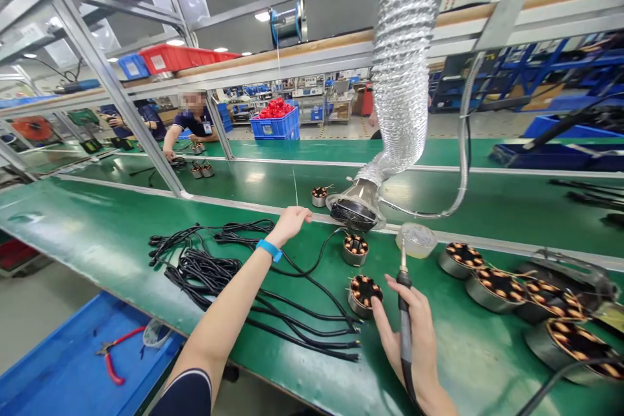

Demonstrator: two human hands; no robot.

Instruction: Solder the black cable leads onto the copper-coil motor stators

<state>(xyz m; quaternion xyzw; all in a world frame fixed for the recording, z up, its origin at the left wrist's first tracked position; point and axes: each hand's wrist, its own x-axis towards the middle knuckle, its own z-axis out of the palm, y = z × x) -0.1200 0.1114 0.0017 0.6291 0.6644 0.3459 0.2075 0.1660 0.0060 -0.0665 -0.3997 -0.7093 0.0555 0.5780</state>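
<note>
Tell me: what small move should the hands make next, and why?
Perhaps the left hand should draw the thin wire toward the iron: it is at the wire's visible lower end, while the right hand holds the iron, a finger at a stator.

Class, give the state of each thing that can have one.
Black-handled, metal-tipped soldering iron: held in right hand, tip up
Silver, copper-coiled ring nearest that hand: lying flat
Red-handled metal pliers: handles spread
Long black cables: looped, bunched
Blue plastic crate: uncovered, full of red pieces
Ribbed silver duct: hanging
</note>
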